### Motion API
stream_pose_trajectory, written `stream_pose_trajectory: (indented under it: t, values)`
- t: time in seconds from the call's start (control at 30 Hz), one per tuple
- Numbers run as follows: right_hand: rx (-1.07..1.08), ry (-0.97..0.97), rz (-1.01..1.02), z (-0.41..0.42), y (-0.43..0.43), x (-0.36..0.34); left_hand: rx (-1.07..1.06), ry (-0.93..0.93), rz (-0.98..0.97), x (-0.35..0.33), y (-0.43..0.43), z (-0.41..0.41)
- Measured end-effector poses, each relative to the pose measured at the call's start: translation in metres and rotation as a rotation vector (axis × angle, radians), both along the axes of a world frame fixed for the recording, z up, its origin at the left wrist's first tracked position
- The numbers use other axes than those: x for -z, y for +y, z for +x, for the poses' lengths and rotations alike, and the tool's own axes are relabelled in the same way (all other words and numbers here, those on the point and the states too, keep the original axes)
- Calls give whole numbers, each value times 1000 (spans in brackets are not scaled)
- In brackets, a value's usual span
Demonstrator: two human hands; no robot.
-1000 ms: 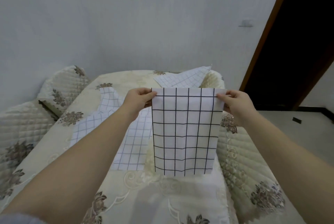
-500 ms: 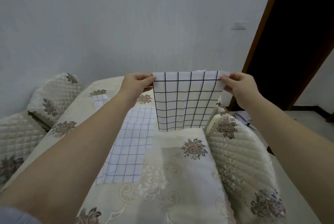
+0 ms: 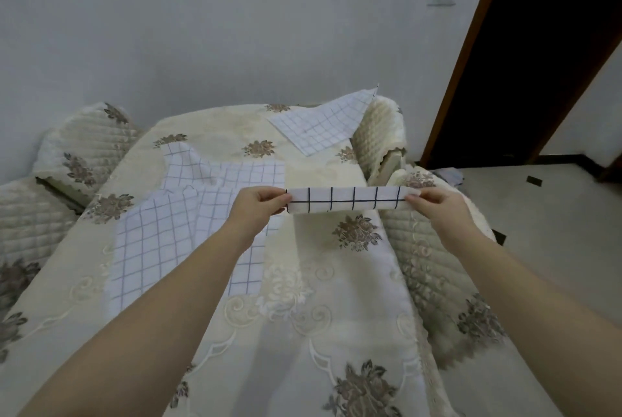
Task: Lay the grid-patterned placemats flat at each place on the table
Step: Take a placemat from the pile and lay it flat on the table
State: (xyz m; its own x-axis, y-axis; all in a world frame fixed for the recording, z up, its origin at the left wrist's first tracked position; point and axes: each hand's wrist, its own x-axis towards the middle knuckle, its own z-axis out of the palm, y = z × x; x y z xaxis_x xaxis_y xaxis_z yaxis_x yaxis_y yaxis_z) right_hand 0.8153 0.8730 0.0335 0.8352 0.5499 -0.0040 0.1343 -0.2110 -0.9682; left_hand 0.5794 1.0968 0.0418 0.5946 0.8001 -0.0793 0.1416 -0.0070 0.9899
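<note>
A white placemat with a bold black grid [image 3: 346,200] is stretched between my hands above the right side of the table, seen almost edge-on as a narrow strip. My left hand [image 3: 259,206] pinches its left corner and my right hand [image 3: 434,204] pinches its right corner. Several lighter blue-grid placemats [image 3: 161,231] lie overlapping and rumpled on the cream floral tablecloth [image 3: 303,315] to the left. Another blue-grid mat [image 3: 323,124] lies at the far right end, its corner riding up a chair back.
Quilted cream chair covers stand around the table: one at the right [image 3: 437,265], one at the far right [image 3: 380,134], two at the left [image 3: 84,147]. A grey wall is behind. A dark doorway [image 3: 538,46] opens at the right.
My hands have lowered the black-grid mat from hanging upright before me to nearly level over the table. The view has tipped downward.
</note>
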Motion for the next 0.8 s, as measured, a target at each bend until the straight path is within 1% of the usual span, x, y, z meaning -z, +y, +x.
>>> stream_pose_trajectory:
  t: [0.2,0.43,0.5,0.57,0.63,0.7,0.8]
  values:
    - [5,85,-106,-26,-31,48,44,98,-32,48,-31,-27]
    - [-43,19,-292,-52,-67,101,96,277,-15,99,-61,-57]
    - [-71,-7,-371,-58,-77,114,119,331,14,111,-70,-63]
    - [-101,18,-400,-64,-86,126,137,376,59,121,-81,-68]
    - [-114,-3,-459,-69,-94,136,157,392,97,133,-88,-73]
    - [-149,-73,-523,-75,-102,141,175,402,122,141,-93,-79]
    - [-199,-131,-613,-81,-107,143,206,432,121,149,-98,-85]
